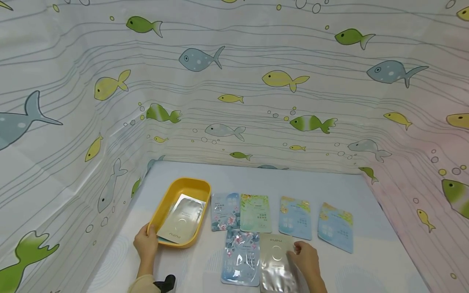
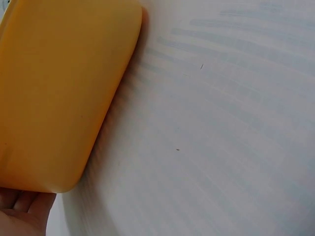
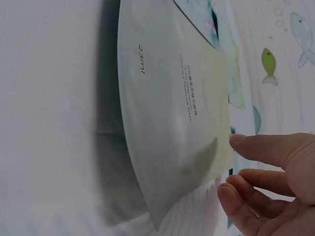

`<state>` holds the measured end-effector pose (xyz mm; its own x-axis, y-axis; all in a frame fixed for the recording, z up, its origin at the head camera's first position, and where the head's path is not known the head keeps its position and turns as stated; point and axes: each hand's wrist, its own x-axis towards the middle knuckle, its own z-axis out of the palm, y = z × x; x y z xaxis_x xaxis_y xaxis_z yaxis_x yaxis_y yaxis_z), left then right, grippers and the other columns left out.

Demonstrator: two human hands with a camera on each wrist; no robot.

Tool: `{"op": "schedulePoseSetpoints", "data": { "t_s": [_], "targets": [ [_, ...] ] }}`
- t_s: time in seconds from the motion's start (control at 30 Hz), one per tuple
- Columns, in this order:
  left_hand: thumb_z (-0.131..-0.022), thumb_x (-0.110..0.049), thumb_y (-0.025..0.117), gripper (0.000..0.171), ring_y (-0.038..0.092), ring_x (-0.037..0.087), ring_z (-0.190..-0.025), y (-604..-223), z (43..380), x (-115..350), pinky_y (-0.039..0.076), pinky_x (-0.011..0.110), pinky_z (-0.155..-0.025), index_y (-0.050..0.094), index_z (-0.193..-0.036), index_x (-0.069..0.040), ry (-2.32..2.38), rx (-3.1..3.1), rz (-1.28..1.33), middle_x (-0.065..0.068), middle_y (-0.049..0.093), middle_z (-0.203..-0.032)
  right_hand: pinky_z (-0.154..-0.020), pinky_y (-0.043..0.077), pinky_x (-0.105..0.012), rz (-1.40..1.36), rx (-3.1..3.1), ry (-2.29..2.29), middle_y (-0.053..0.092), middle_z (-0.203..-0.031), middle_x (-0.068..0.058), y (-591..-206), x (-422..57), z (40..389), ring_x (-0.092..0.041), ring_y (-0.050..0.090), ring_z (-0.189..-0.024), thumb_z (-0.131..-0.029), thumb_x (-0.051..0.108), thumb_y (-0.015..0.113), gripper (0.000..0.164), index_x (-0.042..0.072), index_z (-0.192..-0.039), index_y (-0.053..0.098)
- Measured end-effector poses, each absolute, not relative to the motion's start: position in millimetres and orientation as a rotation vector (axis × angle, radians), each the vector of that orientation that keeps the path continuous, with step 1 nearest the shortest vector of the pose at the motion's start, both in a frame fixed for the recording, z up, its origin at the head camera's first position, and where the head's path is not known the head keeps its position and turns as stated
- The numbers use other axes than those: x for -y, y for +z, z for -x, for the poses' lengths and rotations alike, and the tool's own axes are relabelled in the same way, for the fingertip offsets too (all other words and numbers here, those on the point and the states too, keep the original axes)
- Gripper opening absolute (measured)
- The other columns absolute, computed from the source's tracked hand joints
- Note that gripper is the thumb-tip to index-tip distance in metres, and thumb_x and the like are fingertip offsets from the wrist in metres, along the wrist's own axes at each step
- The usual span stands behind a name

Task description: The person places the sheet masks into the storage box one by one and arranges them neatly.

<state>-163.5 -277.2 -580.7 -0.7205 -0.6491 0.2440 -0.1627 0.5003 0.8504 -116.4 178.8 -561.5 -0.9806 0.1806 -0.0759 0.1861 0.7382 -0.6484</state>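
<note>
At the left, my left hand (image 1: 145,243) grips the near left corner of a yellow plastic tray (image 1: 207,203). Inside it lies a silvery-gold sheet mask packet (image 1: 185,218), on top of something white and blue that is mostly covered. In the left wrist view, the fingers (image 2: 37,209) are against the tray's end wall. My right hand (image 1: 306,260) is beside the upper right edge of another silvery-gold sheet mask packet (image 1: 275,248). In the right wrist view, thumb and fingers stand apart right at that packet's edge. A blue floral packet (image 1: 240,258) lies to its left.
Behind lies a row of packets: a blue floral one (image 1: 225,211), a green one (image 1: 255,213), and two blue ones with yellow flowers, one in the middle (image 1: 295,217) and one at right (image 1: 335,227). Fish-print sheeting (image 1: 249,114) walls the white table.
</note>
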Motion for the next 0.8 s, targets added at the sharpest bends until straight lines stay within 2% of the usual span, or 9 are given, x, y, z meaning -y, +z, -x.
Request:
{"op": "schedulePoseSetpoints", "data": {
  "t_s": [0.43, 0.63, 0.8],
  "targets": [
    [-0.090, 0.000, 0.051, 0.025, 0.038, -0.011, -0.050, -578.7, 163.1, 276.0, 0.034, 0.008, -0.048, 0.061, -0.106, 0.016, -1.168, 2.204, -0.663, 0.030, 0.065, -0.079, -0.063, 0.048, -0.040, -0.384, -2.865, -1.031, 0.056, -0.072, -0.006, -569.1, -177.5, 111.8, -0.021, 0.052, -0.067, -0.067, 0.011, 0.079, 0.033, -0.009, -0.087, 0.062],
    [-0.090, 0.000, 0.051, 0.025, 0.038, -0.011, -0.051, -578.4, 162.7, 275.6, 0.034, 0.009, -0.048, 0.061, -0.106, 0.016, -1.166, 2.201, -0.658, 0.030, 0.064, -0.077, -0.064, 0.052, -0.042, -0.483, -2.834, -1.087, 0.064, -0.074, -0.012, -570.4, -178.5, 112.0, -0.028, 0.061, -0.070, -0.064, 0.010, 0.082, 0.038, -0.012, -0.088, 0.062],
    [-0.090, 0.000, 0.050, 0.026, 0.039, -0.009, -0.050, -578.3, 163.0, 276.4, 0.034, 0.009, -0.047, 0.061, -0.106, 0.017, -1.176, 2.203, -0.670, 0.030, 0.064, -0.078, -0.059, 0.051, -0.039, -0.549, -2.745, -1.177, 0.063, -0.070, -0.010, -571.6, -180.2, 112.5, -0.025, 0.060, -0.065, -0.065, 0.007, 0.081, 0.028, -0.009, -0.081, 0.063]
  ]
}}
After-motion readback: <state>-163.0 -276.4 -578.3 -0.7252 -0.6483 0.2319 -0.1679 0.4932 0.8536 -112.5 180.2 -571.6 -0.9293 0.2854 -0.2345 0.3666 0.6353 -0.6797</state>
